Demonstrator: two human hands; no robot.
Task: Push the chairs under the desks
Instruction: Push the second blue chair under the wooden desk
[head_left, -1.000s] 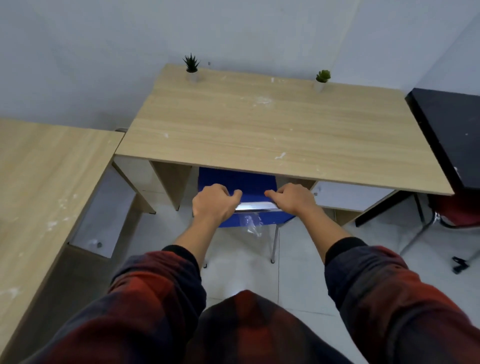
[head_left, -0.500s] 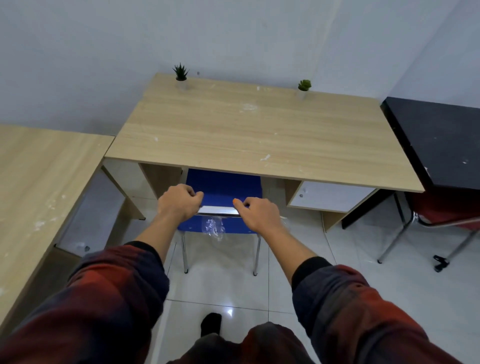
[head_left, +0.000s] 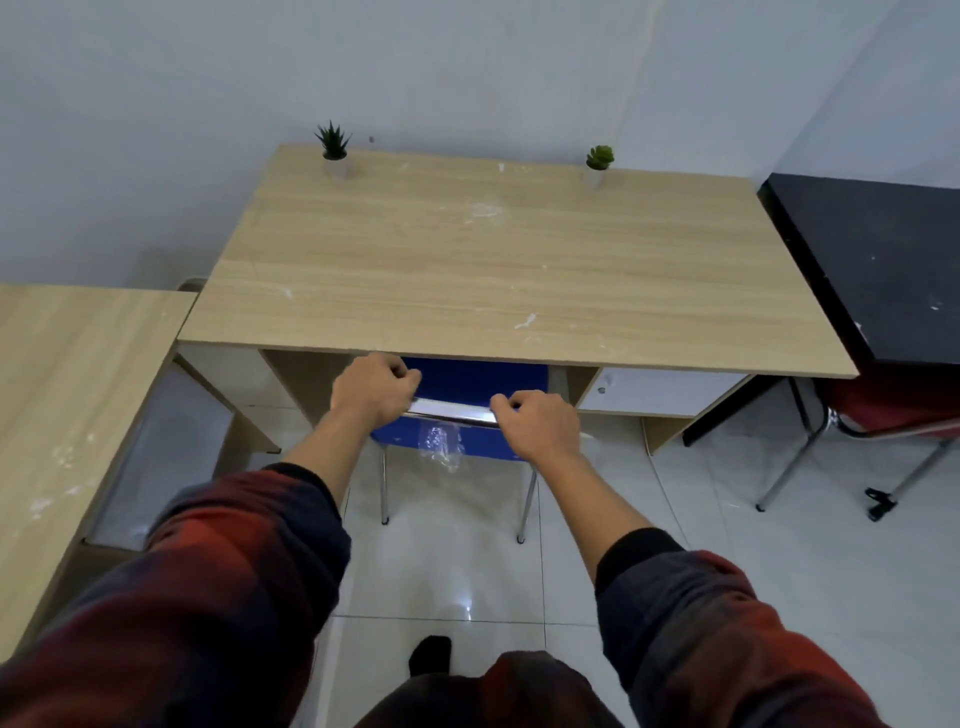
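Since a moment ago your blue chair has slid further under the wooden desk at 12 o'clock, your left hand and right hand both gripping its backrest.

Two small potted plants stand along the upper frame: a spiky plant at upper left, a round succulent to its right. White floor tiles fill the lower middle. A grey wall spans the top.
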